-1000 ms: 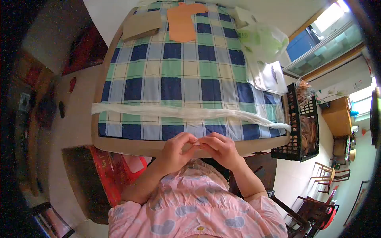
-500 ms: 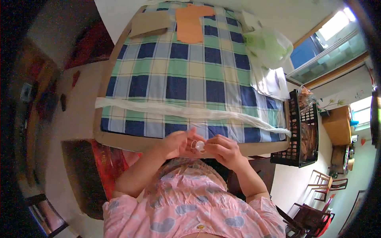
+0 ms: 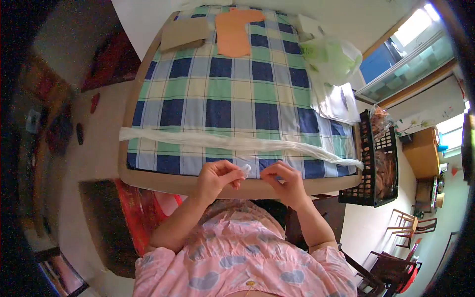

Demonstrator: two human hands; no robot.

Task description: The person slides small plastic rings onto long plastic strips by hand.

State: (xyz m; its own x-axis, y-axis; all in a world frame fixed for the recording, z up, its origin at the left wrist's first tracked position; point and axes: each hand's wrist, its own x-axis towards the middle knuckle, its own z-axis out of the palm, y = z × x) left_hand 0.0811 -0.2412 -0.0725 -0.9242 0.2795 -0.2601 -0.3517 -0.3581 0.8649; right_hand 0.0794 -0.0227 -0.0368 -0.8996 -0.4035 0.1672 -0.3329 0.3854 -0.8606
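Between its thumb and fingers my left hand pinches a small whitish, translucent item, above the near edge of the bed. A short gap to the right, my right hand has its thumb and fingertips pressed together; anything between them is too small to make out. Just beyond both hands, a long white strand bundle lies across the checked sheet from the left edge to the right edge.
An orange cut-out piece and a cardboard piece lie at the far end. A green-white plastic bag and white sheets are at the far right. A black crate stands against the right edge.
My hands were close together around the small whitish item; now they are apart. The item has stayed in my left hand, which has turned, and my right hand has moved slightly away from it.
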